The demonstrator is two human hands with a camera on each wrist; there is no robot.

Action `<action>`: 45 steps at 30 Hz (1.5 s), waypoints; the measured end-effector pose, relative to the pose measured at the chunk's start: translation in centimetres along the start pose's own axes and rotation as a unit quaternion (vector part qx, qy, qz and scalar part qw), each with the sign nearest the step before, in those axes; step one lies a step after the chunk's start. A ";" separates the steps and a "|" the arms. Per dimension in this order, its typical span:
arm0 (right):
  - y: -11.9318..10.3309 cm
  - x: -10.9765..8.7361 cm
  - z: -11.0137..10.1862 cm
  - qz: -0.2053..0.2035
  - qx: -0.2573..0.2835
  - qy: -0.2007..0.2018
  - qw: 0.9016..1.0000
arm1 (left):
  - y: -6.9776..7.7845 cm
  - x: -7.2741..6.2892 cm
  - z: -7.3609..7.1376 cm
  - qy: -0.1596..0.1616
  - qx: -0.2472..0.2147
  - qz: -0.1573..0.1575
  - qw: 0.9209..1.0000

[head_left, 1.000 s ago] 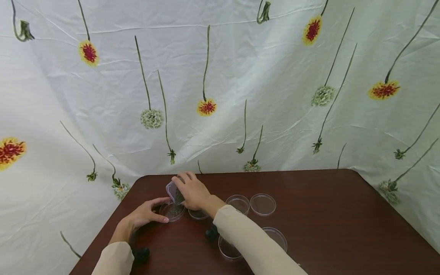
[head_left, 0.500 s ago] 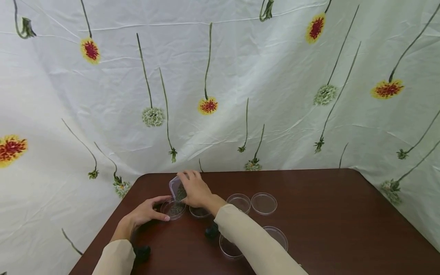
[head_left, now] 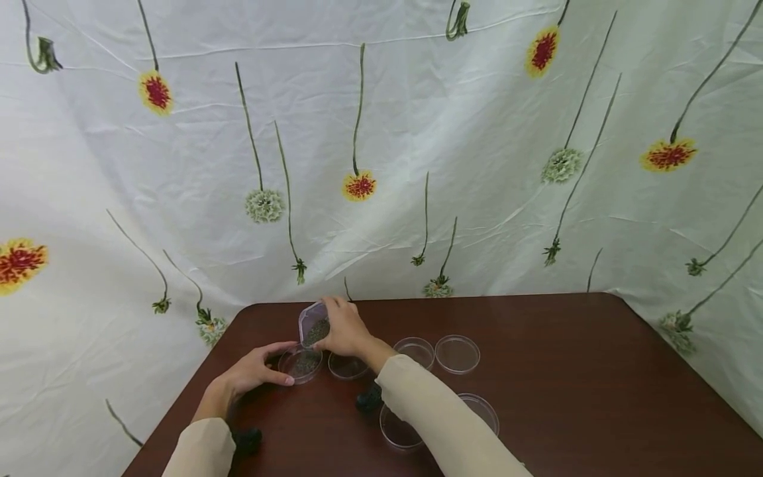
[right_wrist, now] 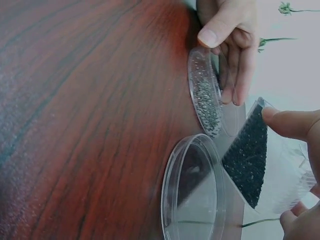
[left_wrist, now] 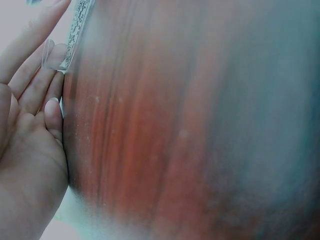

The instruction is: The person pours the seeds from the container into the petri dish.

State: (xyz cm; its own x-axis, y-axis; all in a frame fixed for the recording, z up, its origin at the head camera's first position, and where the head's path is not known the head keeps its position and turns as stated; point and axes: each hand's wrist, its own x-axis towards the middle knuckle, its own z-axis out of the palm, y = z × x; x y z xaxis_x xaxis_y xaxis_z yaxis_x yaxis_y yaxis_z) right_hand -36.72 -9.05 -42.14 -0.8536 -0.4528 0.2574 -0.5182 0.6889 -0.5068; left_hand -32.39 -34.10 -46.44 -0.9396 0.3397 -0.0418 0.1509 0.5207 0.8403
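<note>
My left hand (head_left: 253, 371) holds a clear round petri dish (right_wrist: 204, 95) at the table's far left, thumb on the near side and fingers round the far side. Dark grains (right_wrist: 207, 102) lie scattered on its bottom. Just to the right, my right hand (head_left: 346, 329) grips a clear plastic tub (head_left: 306, 318), tilted, with dark granules (right_wrist: 248, 155) gathered in its lower corner. The tub's lower edge is close above the dish's right rim. In the left wrist view only the dish's edge shows beside the left fingers (left_wrist: 37, 85).
A second petri dish (right_wrist: 172, 200) stands beside the grain dish, partly under the right hand. More dishes (head_left: 457, 354) stand to the right, and a pair (head_left: 396, 434) lies nearer, partly behind the right sleeve (head_left: 435, 411). Flowered white cloth (head_left: 381, 146) hangs behind the brown table (head_left: 566, 371).
My right hand has moved the tub slightly right, and its open side now faces me more, showing the granules. The left hand stays at the dish.
</note>
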 end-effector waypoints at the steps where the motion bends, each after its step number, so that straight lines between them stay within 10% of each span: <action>1: 0.1 0.0 0.0 0.005 0.012 0.000 1.000 | 0.0 0.0 0.0 0.002 0.000 -0.001 1.000; 15: 0.5 0.2 -0.5 0.086 0.226 0.002 0.970 | -0.4 -0.2 -0.2 0.000 0.000 0.005 1.000; 25: 0.5 0.1 -1.6 0.131 0.439 -0.024 0.889 | -0.2 0.1 -0.1 -0.004 -0.004 0.008 1.000; 45: 1.9 -0.7 -6.2 0.108 0.427 -0.044 0.897 | -0.1 0.1 0.0 0.005 -0.008 -0.002 1.000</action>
State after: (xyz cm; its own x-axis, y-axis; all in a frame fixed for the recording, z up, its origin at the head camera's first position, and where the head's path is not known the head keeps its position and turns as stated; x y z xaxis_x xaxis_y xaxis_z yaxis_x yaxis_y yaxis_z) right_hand -37.38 -3.93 -38.23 -0.9019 -0.4308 0.0304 -0.0805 0.0985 -0.9919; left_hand -32.52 -34.10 -46.58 -0.9431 0.3301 -0.0406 0.1416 0.5089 0.8491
